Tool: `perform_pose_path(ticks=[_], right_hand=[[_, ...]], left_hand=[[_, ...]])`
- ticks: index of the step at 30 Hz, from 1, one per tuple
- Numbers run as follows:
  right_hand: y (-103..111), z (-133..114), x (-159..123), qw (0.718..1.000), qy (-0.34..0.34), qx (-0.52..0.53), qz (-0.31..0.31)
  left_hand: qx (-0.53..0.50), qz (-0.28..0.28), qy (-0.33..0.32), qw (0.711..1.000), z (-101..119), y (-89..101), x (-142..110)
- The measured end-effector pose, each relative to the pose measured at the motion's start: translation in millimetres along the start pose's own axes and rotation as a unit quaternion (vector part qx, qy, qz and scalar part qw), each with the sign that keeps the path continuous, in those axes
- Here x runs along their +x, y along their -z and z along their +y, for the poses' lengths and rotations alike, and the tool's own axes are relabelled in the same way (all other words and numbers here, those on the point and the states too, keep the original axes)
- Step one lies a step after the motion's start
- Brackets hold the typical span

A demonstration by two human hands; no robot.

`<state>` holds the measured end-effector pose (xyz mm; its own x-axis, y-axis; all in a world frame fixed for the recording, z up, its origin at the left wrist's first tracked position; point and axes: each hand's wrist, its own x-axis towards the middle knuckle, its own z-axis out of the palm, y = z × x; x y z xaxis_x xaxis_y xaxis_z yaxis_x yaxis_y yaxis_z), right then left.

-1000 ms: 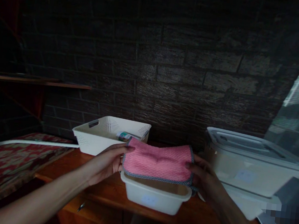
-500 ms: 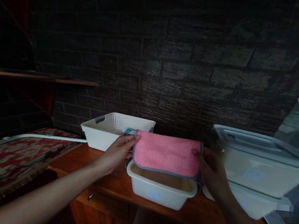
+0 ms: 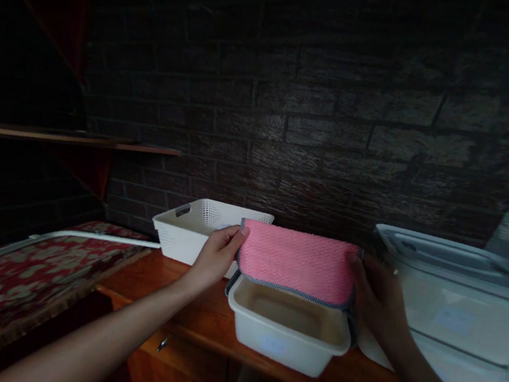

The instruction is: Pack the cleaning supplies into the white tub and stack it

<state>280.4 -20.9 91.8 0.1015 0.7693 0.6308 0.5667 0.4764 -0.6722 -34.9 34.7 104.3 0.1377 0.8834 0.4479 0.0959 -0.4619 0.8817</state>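
Cloth (image 3: 298, 262) seemingly folded, not set down; held over tub (image 3: 309, 358), lower centre, ends pinched tight by left hand (image 3: 217, 254), right hand (image 3: 379, 298).

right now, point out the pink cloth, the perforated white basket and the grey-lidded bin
Pink cloth (image 3: 296, 262), head view: middle of its near face
Perforated white basket (image 3: 184, 244), head view: its near wall
Grey-lidded bin (image 3: 475, 308), head view: its front wall

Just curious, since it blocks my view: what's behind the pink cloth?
A white basket, partly covered, and the brick wall. Whatever else the cloth hides can't be seen.
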Motion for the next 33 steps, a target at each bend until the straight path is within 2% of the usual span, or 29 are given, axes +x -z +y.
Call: perform_pose_path(ticks=[4,8,15,18,22,26,33], right_hand=[[2.0,-6.3,2.3,1.000,-0.002,-0.015,0.012],[1.8,-12.0,4.4,0.999,-0.012,-0.027,0.034],[0.7,-7.4,3.8,0.998,-0.015,-0.032,0.056],[-0.3,-6.7,1.9,0.997,-0.036,-0.003,0.063],[-2.1,-5.4,2.0,0.995,-0.035,0.036,0.082],[-1.3,-4.8,3.4,0.994,-0.048,0.037,0.096],[1.6,-7.1,4.7,0.995,-0.034,0.010,0.092]], left_hand=[[-0.028,-0.002,0.002,1.000,0.0,2.4,-0.6],[-0.010,0.009,-0.034,0.999,0.8,2.0,-1.5],[0.008,0.014,-0.046,0.999,-3.9,-2.6,0.4],[-0.003,0.021,-0.047,0.999,-5.6,-8.1,1.5],[-0.013,0.058,-0.059,0.996,-5.3,-15.7,6.8],[0.005,0.080,-0.077,0.994,-1.1,-21.0,11.9],[0.064,0.082,-0.111,0.988,8.5,-22.3,11.7]])
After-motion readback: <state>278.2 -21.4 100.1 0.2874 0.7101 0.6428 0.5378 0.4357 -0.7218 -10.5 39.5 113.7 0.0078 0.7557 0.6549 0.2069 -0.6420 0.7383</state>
